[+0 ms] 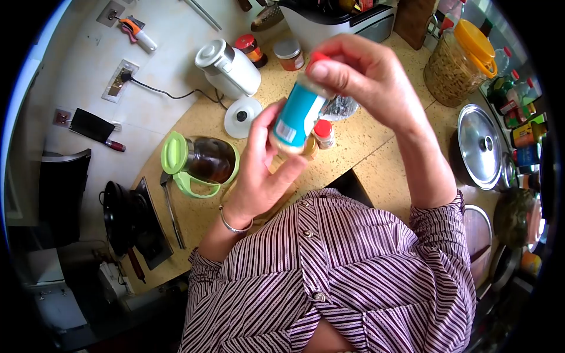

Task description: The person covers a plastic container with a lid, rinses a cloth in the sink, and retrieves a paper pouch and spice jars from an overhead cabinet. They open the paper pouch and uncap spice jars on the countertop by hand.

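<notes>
A small seasoning jar with a turquoise label, a barcode and a pale base is held up tilted over the counter. My left hand is closed around its lower part. At the jar's top, the thumb and fingers of my right hand pinch its red lid; most of the lid is hidden by the fingers, and I cannot tell whether it is loose. Just beyond the jar stand a small red-capped shaker and a shiny, partly hidden container.
A green-lidded pitcher of dark liquid stands left on the counter, near a white kettle and its round white lid. A lidded pot and a yellow-lidded jar are right; a wok is left.
</notes>
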A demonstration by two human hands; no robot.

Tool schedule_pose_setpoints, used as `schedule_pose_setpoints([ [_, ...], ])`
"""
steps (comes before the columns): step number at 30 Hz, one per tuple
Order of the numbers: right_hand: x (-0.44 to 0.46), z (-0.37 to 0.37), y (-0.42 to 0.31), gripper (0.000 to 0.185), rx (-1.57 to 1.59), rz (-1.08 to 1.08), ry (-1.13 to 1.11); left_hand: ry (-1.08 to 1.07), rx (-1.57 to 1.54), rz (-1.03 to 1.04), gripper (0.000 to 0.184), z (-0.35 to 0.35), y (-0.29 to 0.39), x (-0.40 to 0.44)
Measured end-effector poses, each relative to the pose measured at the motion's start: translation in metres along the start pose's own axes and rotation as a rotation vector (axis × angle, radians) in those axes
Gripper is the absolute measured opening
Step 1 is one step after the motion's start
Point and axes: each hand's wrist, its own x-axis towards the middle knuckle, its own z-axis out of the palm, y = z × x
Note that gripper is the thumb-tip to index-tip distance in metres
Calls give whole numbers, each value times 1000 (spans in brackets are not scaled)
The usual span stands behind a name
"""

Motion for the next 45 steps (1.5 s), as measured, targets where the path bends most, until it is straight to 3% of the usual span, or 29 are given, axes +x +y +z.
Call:
schedule_pose_setpoints([
  [2,-2,8,2,42,141,61,-24,8,25,-52,82,3,8,-3],
  [3,-2,10,5,44,159,61,-27,21,89,50,76,5,7,-2],
  [14,-7,2,1,50,305,148,-208,63,80,-44,73,-1,18,-9],
  [16,-12,10,2,43,272,-58,-147,22,151,13,71,-5,13,-5],
  [17,-13,7,-5,41,258,-16,-232,16,168,43,70,-5,14,-3],
  [18,-15,7,-8,44,134,-118,-245,25,167,48,70,-5,18,-3],
  [20,-15,6,-12,48,72,-206,-300,-1,519,126,68,-8,23,-3],
  [21,-16,10,-11,50,93,-302,-258,32,494,83,67,-6,25,-5],
  [28,-15,15,-12,40,-9,-353,-230,12,499,110,66,-5,31,-9],
  [42,-11,19,-29,32,187,-280,-223,-42,498,200,70,-11,21,-16],
  [44,-9,12,-31,32,280,-128,-349,-82,364,197,59,-9,23,-16],
  [45,-8,17,-33,33,314,-159,-319,-86,365,195,59,-9,21,-15],
])
